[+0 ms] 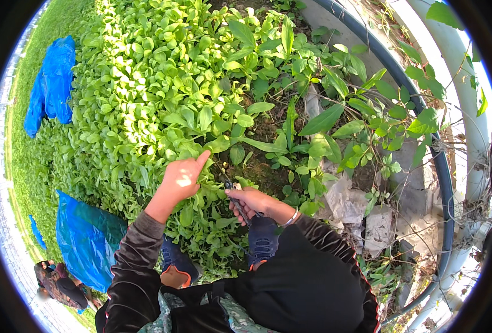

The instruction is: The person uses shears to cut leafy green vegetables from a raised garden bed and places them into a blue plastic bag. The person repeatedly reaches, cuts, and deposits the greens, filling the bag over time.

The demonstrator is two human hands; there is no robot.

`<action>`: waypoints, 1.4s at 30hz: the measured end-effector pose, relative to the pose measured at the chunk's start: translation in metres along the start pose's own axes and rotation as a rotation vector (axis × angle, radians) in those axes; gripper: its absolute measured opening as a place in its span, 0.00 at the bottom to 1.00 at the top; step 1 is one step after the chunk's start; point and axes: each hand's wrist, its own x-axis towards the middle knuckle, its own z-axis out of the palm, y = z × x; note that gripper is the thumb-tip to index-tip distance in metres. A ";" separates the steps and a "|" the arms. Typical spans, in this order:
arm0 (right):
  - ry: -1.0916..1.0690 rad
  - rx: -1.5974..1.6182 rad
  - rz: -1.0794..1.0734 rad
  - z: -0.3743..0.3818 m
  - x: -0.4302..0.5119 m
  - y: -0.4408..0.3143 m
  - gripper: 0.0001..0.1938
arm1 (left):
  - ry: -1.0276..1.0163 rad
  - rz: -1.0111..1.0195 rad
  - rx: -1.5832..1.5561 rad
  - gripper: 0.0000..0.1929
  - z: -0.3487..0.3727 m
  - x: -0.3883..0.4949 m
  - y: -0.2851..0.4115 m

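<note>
My left hand (183,175) is among the leafy green plants (167,104), its index finger stretched towards a broad leaf; its other fingers are curled down, and whether they grip a leaf is hidden. To its right, my right hand (256,203) is closed around a small dark-handled cutting tool (237,200), perhaps pruning shears. The tool's head points up and left, close to the plants beside a patch of bare soil (267,166). A metal bracelet (291,216) circles my right wrist.
Blue plastic bags (56,79) lie on the plants at upper left, and a larger blue bag (86,241) is at lower left. Another person (61,285) crouches beyond it. On the right are weeds, a concrete block (378,231), a dark hose (446,200) and pale pipes (475,137).
</note>
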 end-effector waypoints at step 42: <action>-0.034 0.127 -0.173 -0.009 0.032 -0.035 0.25 | 0.115 -0.067 0.031 0.24 -0.020 0.043 -0.058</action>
